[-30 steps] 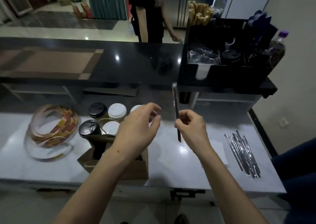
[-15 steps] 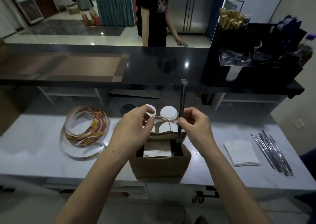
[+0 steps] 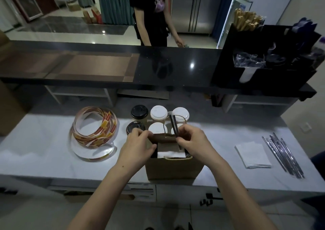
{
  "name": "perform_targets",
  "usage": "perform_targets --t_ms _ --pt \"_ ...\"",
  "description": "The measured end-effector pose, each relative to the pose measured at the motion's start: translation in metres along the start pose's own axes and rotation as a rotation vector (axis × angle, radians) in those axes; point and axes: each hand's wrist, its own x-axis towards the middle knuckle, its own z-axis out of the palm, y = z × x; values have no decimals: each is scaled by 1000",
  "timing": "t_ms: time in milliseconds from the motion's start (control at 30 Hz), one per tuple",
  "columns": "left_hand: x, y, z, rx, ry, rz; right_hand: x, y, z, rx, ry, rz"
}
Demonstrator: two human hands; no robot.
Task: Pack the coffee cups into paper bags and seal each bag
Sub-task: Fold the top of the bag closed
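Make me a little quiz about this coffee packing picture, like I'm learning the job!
1. True or false: the right hand holds a straw.
2. On which side of the bag does the sticker roll lie? A) left B) right C) inside it
3. Fill in: ___ black-lidded cups stand on the counter.
Key: 1 true; 2 A; 3 two.
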Motion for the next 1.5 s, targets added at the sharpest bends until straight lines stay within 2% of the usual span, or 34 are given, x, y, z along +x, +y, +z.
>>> perform_targets --t_ms 100,433,633,1100,1200,1367,1500 --pt "-5 -3 8 44 -8 1 6 9 2 -153 -86 6" --pt "-3 -7 15 -15 -84 -148 7 23 -6 -594 -142 -114" --pt "-1 -4 16 -62 -101 -160 9 27 -3 -701 -149 -164" --pt "-5 7 11 -81 -103 -205 7 31 -2 -695 -220 -193" --pt "-5 8 11 -83 -110 -222 4 30 -4 -666 -174 -198" --pt "-6 11 10 -85 -103 -225 1 35 -8 -419 -45 -165" --pt "-6 13 10 -92 -66 -214 0 41 -11 -308 17 -174"
